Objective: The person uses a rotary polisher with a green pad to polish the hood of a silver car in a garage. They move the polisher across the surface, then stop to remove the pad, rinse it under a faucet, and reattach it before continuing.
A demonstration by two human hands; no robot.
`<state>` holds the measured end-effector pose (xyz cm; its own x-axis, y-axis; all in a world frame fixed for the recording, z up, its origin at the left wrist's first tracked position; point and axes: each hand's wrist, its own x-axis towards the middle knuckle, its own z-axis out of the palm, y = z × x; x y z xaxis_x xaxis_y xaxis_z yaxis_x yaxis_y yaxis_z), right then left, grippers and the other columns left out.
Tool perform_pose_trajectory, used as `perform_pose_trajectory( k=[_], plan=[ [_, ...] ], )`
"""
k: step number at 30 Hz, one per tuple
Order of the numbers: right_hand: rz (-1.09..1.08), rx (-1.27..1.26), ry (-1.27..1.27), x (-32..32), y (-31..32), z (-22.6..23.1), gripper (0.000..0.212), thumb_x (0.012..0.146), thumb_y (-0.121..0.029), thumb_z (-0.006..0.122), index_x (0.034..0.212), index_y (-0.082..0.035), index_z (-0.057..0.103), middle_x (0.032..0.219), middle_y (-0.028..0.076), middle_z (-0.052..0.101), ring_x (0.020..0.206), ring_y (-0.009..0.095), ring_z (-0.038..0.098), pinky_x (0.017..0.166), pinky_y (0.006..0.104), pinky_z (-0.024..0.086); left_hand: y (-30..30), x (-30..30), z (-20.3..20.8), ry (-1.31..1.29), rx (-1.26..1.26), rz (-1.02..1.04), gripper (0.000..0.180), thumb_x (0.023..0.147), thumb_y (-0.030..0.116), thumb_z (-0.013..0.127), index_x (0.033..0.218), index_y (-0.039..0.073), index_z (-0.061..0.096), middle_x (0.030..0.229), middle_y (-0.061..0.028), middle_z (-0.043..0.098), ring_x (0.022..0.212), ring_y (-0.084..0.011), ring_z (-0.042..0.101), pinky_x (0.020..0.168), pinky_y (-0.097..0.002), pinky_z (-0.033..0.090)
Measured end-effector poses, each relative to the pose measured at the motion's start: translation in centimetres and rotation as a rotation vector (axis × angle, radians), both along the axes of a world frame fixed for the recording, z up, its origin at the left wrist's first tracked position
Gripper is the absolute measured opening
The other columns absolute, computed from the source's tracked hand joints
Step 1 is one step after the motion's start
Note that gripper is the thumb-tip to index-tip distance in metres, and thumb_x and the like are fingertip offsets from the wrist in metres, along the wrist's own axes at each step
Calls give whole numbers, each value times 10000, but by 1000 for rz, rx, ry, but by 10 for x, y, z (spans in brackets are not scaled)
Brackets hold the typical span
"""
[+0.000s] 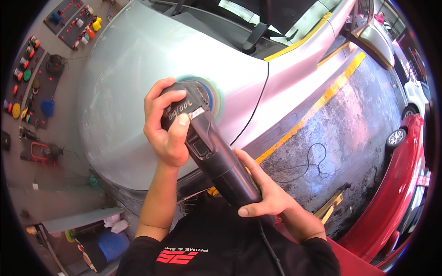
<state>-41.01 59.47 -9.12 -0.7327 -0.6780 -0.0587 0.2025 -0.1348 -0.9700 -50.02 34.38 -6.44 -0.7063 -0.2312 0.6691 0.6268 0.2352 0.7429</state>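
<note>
A black electric polisher (pixel 209 152) lies across the middle of the view, its round pad (pixel 215 99) down on the silver car hood (pixel 124 92). The pad's rim looks blurred, greenish and blue. My left hand (pixel 165 124) is wrapped over the polisher's head, fingers on top and thumb along its near side. Around the rear of the body, my right hand (pixel 264 188) is closed, thumb underneath near the cord end. A black power cord (pixel 269 246) runs from the polisher's back down past my shirt. Part of the pad is hidden beneath the head and my left hand.
Yellow masking tape (pixel 299 39) edges the windshield, near a wiper arm (pixel 255 37). A loose cable (pixel 313 168) lies on the stained floor, right. Beyond it stands a red car (pixel 391 193). Mats with pads and bottles (pixel 27 78) lie left; a cart (pixel 83 214) stands lower left.
</note>
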Motion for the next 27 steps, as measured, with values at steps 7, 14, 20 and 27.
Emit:
perform_pose_trajectory(
  k=[7,14,20,27],
  plan=[
    [-316,98,-104,16,-8,15,1206,751,-308,919,1686,6,226,1544,229,479,1368,317,523,1146,428,413,14,-14,-8,178,-183,126,368,787,244,706,1098,52,756,1339,-207,626,1168,-346,631,1045,-446,496],
    [-499,221,33,16,-10,20,1057,857,-538,804,1580,36,288,1251,301,643,768,319,757,599,383,639,42,-36,1,192,24,84,280,741,230,703,984,96,743,1278,-151,625,1193,-365,582,1083,-505,407],
    [-417,341,-31,23,-60,31,1152,758,-557,876,1567,51,323,1174,262,669,745,294,749,607,378,634,-27,0,-12,119,-13,180,279,763,241,699,1001,96,724,1290,-170,606,1187,-367,569,1046,-485,424],
    [-77,294,-187,25,-159,41,1150,788,-254,898,1667,64,227,1584,256,467,1463,324,480,1226,430,343,-154,72,-39,12,-6,303,357,793,245,688,1091,51,723,1349,-221,578,1237,-371,576,1097,-464,457]
  ],
)
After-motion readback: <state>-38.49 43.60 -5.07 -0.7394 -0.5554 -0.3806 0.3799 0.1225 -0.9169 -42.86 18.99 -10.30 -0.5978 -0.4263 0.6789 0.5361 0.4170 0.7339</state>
